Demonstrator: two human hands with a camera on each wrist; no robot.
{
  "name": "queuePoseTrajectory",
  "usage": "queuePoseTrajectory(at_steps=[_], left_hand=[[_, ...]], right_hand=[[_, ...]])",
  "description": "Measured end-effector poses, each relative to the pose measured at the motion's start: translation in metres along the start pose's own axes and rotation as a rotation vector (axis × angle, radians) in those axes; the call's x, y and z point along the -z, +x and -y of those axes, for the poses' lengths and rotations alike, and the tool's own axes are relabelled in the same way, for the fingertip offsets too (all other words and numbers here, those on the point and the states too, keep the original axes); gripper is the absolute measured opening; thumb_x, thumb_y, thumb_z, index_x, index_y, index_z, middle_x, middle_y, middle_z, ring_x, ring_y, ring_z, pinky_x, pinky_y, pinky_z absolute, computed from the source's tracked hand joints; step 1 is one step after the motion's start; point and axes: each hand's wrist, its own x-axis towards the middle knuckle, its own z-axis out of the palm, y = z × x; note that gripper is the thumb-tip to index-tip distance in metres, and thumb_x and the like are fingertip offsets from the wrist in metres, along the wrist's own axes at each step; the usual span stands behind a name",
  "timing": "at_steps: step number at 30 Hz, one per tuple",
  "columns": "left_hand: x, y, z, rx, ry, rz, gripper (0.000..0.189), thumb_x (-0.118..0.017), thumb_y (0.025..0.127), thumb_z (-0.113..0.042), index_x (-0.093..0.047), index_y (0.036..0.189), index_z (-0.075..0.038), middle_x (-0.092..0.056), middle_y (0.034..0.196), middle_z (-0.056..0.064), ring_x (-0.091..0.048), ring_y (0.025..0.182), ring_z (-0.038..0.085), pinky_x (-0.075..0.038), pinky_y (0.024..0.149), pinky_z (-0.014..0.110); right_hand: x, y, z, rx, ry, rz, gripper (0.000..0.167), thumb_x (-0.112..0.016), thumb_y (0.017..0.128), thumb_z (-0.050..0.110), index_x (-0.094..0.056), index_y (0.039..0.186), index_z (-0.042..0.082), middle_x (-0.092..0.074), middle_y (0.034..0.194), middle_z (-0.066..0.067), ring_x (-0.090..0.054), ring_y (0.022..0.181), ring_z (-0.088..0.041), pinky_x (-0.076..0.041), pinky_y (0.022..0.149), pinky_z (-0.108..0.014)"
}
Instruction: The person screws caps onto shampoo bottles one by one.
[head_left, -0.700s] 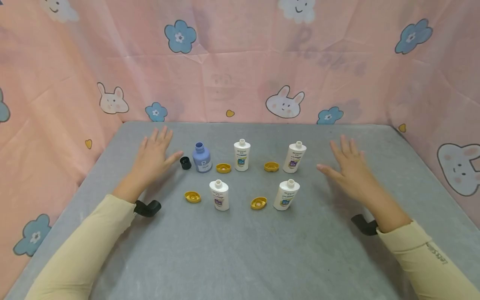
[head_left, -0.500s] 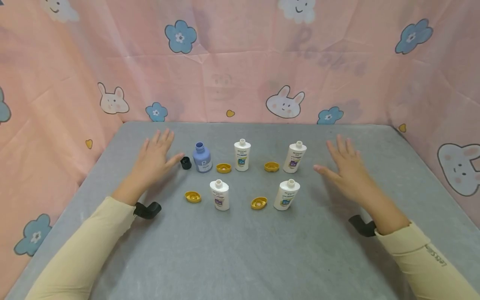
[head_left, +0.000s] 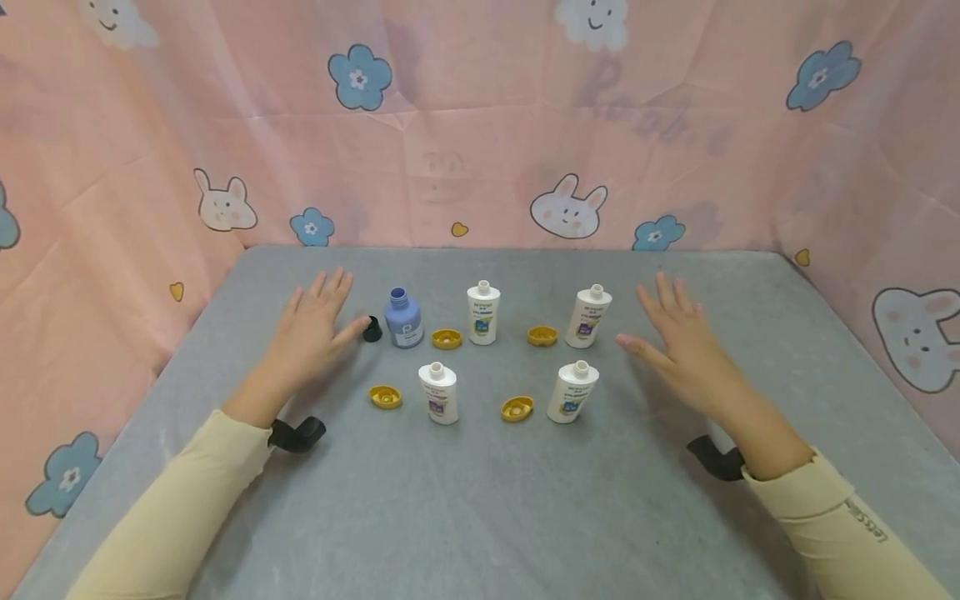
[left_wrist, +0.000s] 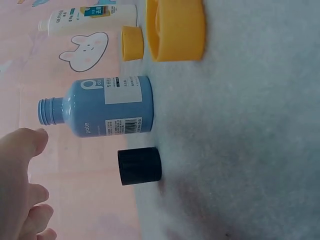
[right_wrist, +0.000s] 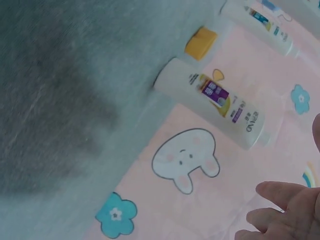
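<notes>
My left hand (head_left: 311, 329) is held over the table with its fingers spread, the thumb overlapping the black cap (left_wrist: 140, 166) in the head view. Just right of that cap stands a blue bottle (head_left: 404, 321), upright with its neck uncovered. Holding nothing, my right hand (head_left: 686, 350) hovers with spread fingers to the right of a white bottle (head_left: 588, 317) with a purple label. Another white bottle (head_left: 483, 314) stands in the back row, and two more, one white bottle (head_left: 438, 393) and one white bottle (head_left: 573, 392), are in front, all without caps.
Gold caps lie beside the white bottles: one gold cap (head_left: 447, 339) and one gold cap (head_left: 542, 336) behind, one gold cap (head_left: 385, 397) and one gold cap (head_left: 517, 408) in front. A pink patterned curtain (head_left: 480, 125) borders the grey table (head_left: 480, 517).
My right hand has moved left, toward the back right white bottle. My left hand has shifted slightly right and nearer, its thumb now overlapping the black cap. Bottles and caps stay put.
</notes>
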Motion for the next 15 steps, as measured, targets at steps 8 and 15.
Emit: queuePoseTrajectory(at_steps=[8,15], left_hand=[[-0.003,-0.009,-0.003,-0.004,-0.007,-0.008,0.076,-0.049,0.103,-0.044,-0.016,0.159,-0.004,-0.011,0.167,0.018,-0.007,0.154,0.042,-0.004,0.123,0.063],[-0.003,-0.014,-0.01,-0.006,-0.003,0.007,0.077,-0.05,0.102,-0.045,-0.016,0.159,-0.005,-0.011,0.167,0.017,-0.006,0.154,0.041,-0.004,0.124,0.063]], right_hand=[[-0.002,-0.002,0.006,0.022,0.025,-0.016,0.084,-0.049,0.102,0.05,-0.009,0.159,0.004,0.013,0.165,-0.016,0.015,0.152,-0.043,0.007,0.121,-0.066],[-0.004,-0.005,0.014,0.053,0.046,-0.005,0.082,-0.049,0.102,0.048,-0.009,0.159,0.005,0.011,0.166,-0.015,0.015,0.153,-0.04,0.006,0.121,-0.065]])
